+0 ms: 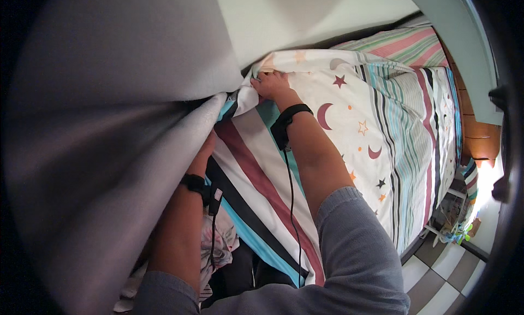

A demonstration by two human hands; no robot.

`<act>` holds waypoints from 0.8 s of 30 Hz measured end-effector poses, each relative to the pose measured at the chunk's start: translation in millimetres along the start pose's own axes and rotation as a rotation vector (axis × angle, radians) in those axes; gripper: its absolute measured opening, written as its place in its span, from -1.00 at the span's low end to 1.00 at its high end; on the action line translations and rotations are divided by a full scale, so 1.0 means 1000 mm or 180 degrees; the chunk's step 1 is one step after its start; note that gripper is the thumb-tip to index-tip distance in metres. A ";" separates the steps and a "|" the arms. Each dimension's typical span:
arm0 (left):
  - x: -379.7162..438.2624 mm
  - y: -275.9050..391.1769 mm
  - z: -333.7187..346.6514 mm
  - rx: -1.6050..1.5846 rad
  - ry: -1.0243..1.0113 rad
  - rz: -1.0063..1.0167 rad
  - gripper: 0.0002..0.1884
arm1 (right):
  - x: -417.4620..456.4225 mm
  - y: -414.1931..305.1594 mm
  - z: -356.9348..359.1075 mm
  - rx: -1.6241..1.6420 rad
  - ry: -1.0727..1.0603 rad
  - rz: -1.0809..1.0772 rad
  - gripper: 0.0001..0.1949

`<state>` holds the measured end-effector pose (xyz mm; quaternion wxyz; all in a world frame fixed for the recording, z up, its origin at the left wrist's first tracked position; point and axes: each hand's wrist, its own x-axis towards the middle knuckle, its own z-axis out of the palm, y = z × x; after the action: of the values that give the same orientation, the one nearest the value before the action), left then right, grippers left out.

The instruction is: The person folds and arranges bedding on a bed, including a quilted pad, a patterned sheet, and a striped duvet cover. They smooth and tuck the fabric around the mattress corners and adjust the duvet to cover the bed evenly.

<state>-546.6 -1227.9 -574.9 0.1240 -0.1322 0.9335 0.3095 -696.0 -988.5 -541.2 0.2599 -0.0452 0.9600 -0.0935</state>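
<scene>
A white bed cover (323, 90) printed with moons, stars and stripes spreads over the bed before me. At its upper left corner my right hand (271, 84) grips the bunched edge, fingers bent into the fabric. A striped flap of the cover (262, 163) in maroon, white, black and blue hangs toward me between my forearms. Lower down, my left hand (208, 146) is beside this flap, mostly hidden by a large grey curtain-like cloth (180, 159); its fingers are out of sight. Both wrists wear black bands with cabled devices.
A pink and green striped pillow or bedding piece (413, 49) lies at the bed's far end, near a wooden headboard (477, 131). A pale wall (311, 16) borders the bed. Crumpled floral cloth (221, 241) lies below my left forearm. Checkered floor tiles (434, 274) show at lower right.
</scene>
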 end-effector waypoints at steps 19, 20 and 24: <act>0.032 0.070 -0.053 0.0384 -0.0336 0.0189 0.03 | -0.052 -0.013 0.051 0.0064 0.1324 -0.1703 -0.46; 0.033 0.059 -0.057 0.0775 -0.0527 0.0124 0.03 | -0.042 -0.024 0.051 0.0119 0.1039 -0.1626 -0.51; 0.035 0.049 -0.057 0.2017 -0.0834 -0.0014 -0.21 | -0.010 -0.073 0.053 -0.0150 0.0107 -0.0932 -0.44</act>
<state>-604.2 -1230.9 -514.8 0.2784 -0.0482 0.9591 0.0182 -657.5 -1066.7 -566.1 0.2263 -0.1893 0.9493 -0.1086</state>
